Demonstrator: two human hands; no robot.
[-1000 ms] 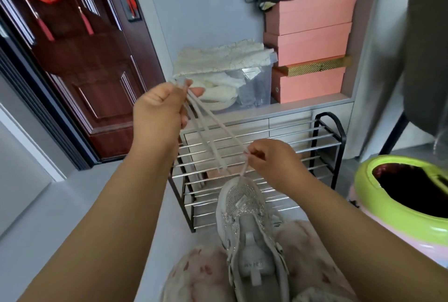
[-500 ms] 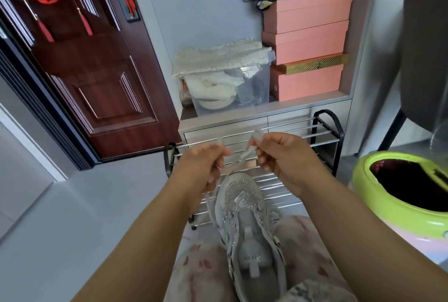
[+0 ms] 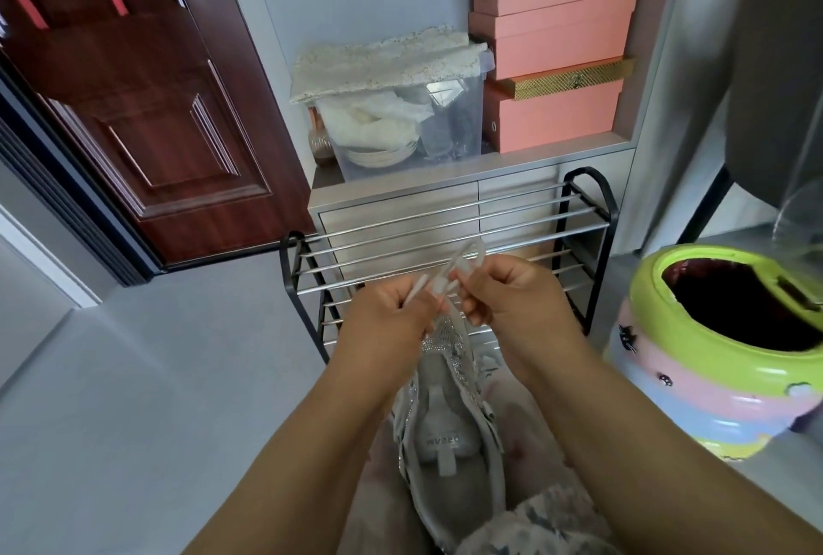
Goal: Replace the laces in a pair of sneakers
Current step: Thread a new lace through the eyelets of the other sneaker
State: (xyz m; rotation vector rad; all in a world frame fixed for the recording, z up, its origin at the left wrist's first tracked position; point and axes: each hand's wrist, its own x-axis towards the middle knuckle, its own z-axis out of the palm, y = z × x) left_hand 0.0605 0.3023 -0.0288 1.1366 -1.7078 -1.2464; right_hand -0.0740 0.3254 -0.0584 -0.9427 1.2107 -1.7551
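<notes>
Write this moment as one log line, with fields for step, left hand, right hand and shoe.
step: lacing | left hand: pinching lace | right hand: pinching lace | sneaker: on lap, toe away

A pale grey sneaker (image 3: 450, 416) with sparkly trim lies on the person's lap, toe pointing away; a white lace (image 3: 458, 265) loops above its toe.

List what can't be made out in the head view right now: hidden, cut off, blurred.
- Sneaker toe and front eyelets: hidden behind the left hand and right hand.
- Lace: motion-blurred; its path through the eyelets is unreadable.
- Sneaker heel: hidden behind the patterned clothing at the bottom edge.
- Second sneaker of the pair: not in view.
- Green-rimmed bin: dark inside; cut off by the right edge.
</notes>
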